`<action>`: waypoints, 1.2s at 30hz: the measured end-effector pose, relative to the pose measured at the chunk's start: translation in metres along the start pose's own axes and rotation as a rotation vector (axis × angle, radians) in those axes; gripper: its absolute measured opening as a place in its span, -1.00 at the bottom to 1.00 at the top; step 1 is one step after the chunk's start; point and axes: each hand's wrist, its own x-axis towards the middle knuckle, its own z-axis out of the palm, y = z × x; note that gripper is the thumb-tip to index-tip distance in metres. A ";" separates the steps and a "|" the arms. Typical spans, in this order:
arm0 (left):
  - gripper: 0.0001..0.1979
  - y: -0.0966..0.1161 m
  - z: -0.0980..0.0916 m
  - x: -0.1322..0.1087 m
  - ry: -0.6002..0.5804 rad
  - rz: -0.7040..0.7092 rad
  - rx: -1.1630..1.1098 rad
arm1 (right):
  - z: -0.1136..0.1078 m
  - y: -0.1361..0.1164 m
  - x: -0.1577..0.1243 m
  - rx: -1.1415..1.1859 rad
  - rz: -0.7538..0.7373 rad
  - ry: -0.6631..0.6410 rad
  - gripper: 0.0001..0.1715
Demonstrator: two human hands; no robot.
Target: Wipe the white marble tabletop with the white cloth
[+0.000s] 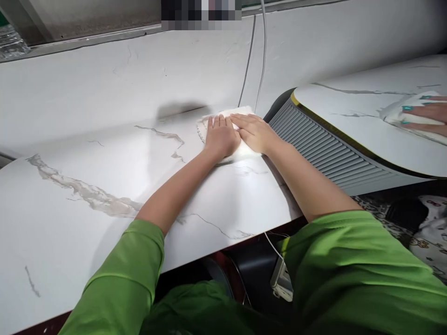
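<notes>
Both my hands lie flat on a folded white cloth, which rests on the white marble-patterned table near its far right corner. My left hand presses on the cloth's middle with its fingers stretched out and pointing away from me. From the right, my right hand lies over the cloth, fingers extended toward the left hand and close to it. A stitched edge of the cloth shows at its left side. Its underside is hidden against the tabletop.
On the right, a second marble-patterned table with a ribbed grey side adjoins mine. There another person's hand with teal nails rests on a white cloth. A white cable runs down the wall behind. A power strip hangs below the table.
</notes>
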 end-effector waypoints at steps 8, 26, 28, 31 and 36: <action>-0.38 -0.023 -0.001 0.046 -0.006 -0.033 -0.078 | 0.010 0.016 0.047 -0.005 0.003 -0.008 -0.31; -0.36 -0.035 -0.001 0.057 -0.028 -0.065 -0.031 | 0.012 0.005 0.059 -0.083 0.052 -0.007 -0.29; -0.36 -0.034 -0.002 0.047 -0.032 -0.058 -0.025 | 0.009 -0.005 0.050 -0.093 0.050 -0.028 -0.28; -0.37 -0.033 -0.003 0.029 -0.039 -0.048 -0.022 | 0.004 -0.021 0.033 -0.100 0.037 -0.045 -0.27; -0.36 -0.030 -0.005 -0.012 -0.067 -0.008 -0.024 | -0.004 -0.049 -0.002 -0.121 0.036 -0.071 -0.27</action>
